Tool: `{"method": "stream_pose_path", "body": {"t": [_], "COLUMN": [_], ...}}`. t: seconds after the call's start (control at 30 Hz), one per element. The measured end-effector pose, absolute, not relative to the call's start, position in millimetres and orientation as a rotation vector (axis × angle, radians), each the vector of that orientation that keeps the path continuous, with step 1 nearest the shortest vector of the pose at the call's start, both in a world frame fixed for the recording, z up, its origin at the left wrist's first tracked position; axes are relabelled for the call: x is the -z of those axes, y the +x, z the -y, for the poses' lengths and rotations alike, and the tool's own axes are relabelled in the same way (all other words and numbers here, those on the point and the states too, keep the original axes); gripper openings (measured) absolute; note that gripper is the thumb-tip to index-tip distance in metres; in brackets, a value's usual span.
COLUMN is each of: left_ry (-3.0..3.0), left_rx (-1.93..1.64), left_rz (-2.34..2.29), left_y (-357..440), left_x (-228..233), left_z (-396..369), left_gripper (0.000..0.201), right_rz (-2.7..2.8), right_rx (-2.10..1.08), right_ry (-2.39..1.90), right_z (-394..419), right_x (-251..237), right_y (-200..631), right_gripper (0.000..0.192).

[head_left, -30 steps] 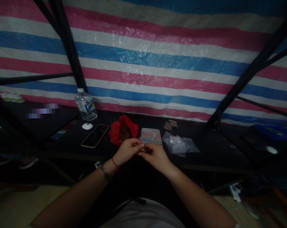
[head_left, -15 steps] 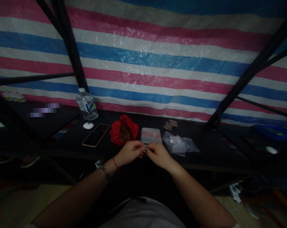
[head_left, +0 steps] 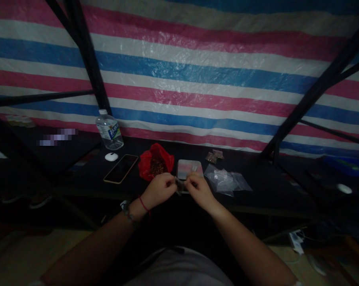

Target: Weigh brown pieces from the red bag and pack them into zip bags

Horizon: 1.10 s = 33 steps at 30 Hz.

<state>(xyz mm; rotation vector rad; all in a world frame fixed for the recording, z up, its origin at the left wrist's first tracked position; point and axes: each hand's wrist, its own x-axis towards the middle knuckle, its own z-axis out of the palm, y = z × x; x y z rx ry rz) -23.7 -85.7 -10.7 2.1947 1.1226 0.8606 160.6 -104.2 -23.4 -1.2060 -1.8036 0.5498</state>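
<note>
Hands meet just above the near edge of the dark worktop: the left hand and the right hand are drawn close together, fingertips pinched from both sides on a small clear plastic bag held between them. The light is poor and what the bag holds cannot be made out. Directly behind the hands lies a small flat scale; just left of it an open red plastic bag shows brownish loose material inside. A heap of empty clear bags lies to the right of the scale, and two small filled packets sit toward the back edge. A phone, a white cap and a water bottle occupy the left part. Judgement: the bag's mouth is being worked; it is best kept upright, gripped near the rim, and pressed evenly along the strip so nothing spills.
</note>
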Motion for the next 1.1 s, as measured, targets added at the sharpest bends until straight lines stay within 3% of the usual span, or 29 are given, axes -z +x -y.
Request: {"method": "stream_pose_path", "body": {"t": [0.07,0.2,0.27,0.37,0.57,0.7,0.77,0.9,1.1], "left_ry": [2.237,2.180,2.164,2.179,2.305,2.268,2.231,1.993,1.836], "left_rx": [-0.944,-1.039,-1.060,-1.119,-1.404,-1.203,-1.102,-1.083,-1.499], "left_rz": [-1.050,-0.979,-1.010,-1.116,-1.614,-1.994,-2.038,-1.898,-1.611], "left_y": [-28.2,-37.4,-42.1,-53.4,-90.2,-104.3,-108.3,-115.9,-119.9], "left_x": [4.9,-0.9,-1.8,-4.0,-6.9,6.4,13.0,16.6,11.7], "left_z": [84.3,80.1,76.8,68.6,40.6,24.9,19.9,13.6,11.2], "left_gripper": [0.019,0.020,0.020,0.021,0.024,0.060,0.066,0.055,0.041], "right_rz": [1.625,1.214,1.079,0.978,0.968,1.280,1.529,1.909,2.026], "right_rx": [-0.750,-1.416,-1.678,-1.747,-1.391,-0.918,-0.686,-0.348,-0.146], "right_ry": [-1.097,-0.992,-0.906,-0.830,-0.915,-1.044,-1.105,-1.147,-1.149], "right_z": [102.3,99.1,98.0,93.8,51.5,5.7,-11.9,-29.6,-36.1], "right_x": [26.5,38.2,43.9,47.4,38.5,23.9,13.8,-5.7,-18.1], "right_y": [158.7,154.3,151.9,146.9,131.6,112.2,100.2,80.3,69.7], "right_gripper": [0.013,0.047,0.047,0.041,0.042,0.022,0.014,0.013,0.019]}}
